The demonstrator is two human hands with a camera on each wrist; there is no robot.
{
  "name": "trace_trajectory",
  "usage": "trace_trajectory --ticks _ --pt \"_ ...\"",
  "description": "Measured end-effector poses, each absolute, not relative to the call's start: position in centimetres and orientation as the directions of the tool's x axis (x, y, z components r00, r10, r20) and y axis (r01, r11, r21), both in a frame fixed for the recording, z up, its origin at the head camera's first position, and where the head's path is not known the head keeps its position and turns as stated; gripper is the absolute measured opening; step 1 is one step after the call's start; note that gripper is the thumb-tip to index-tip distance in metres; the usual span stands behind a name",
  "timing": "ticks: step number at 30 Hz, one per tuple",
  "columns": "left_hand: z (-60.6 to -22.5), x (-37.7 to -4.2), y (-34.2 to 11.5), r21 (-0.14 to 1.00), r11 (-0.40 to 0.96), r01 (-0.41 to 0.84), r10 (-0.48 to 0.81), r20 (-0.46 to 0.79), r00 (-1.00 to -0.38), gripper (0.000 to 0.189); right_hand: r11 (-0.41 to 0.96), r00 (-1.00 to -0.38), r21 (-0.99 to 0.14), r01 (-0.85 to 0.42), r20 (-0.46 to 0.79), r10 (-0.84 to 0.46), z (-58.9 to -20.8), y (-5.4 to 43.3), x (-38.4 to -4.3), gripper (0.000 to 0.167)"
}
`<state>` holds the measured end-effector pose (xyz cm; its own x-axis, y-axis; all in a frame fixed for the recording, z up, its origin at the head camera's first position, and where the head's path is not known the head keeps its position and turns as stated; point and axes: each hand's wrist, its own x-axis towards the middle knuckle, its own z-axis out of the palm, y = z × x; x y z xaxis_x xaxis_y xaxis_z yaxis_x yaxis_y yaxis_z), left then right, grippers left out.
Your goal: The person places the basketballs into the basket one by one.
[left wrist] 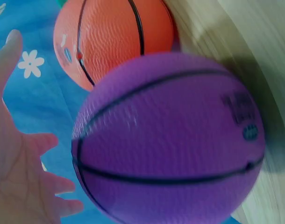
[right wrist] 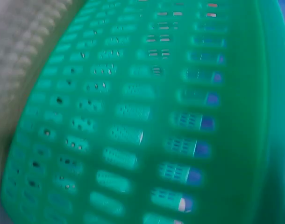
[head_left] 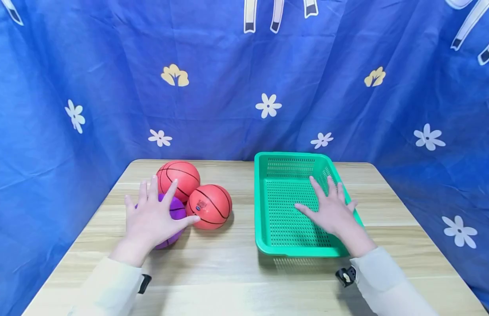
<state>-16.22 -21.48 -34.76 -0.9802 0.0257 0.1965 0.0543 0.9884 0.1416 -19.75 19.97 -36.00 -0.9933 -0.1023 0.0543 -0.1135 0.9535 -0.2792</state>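
Observation:
My left hand [head_left: 151, 221] is spread wide above a purple ball [head_left: 178, 210] with black seam lines, partly covering it in the head view. In the left wrist view, that ball [left wrist: 170, 140] fills the middle, and the fingers lie off to its left. Two orange-red basketballs sit close by: one ball [head_left: 181, 177] behind and another ball [head_left: 212, 206] to the right, with the thumb tip overlapping its edge. My right hand [head_left: 333, 210], fingers apart, hovers over a green perforated plastic basket [head_left: 260, 202]. Its slotted side [right wrist: 245, 116] fills the right wrist view.
Everything stands on a light wood-grain table [head_left: 228, 281]. A blue curtain [head_left: 212, 114] with white flowers hangs behind and along both sides. Bare tabletop [head_left: 242, 188] separates the balls from the basket.

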Motion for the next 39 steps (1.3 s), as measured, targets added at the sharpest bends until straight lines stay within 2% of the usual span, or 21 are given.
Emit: trace_trajectory --ticks 15,29,39 --pt "-34.4 -15.6 -25.6 0.161 0.985 0.06 0.02 0.238 -0.971 0.125 0.95 -0.998 -0.306 -0.067 0.035 -0.06 -35.2 23.7 -20.3 0.104" --pt "-35.2 -15.0 -28.0 0.195 0.976 0.1 0.041 0.287 -0.957 0.122 0.9 -0.997 -0.429 -0.073 0.03 -0.067 -35.9 26.7 -21.1 0.108" --pt "-36.1 -14.8 -29.2 0.261 0.957 0.123 0.053 0.262 -0.964 0.124 0.853 -0.998 -0.521 -0.04 -0.012 -0.055 -36.3 28.2 -21.4 0.101"
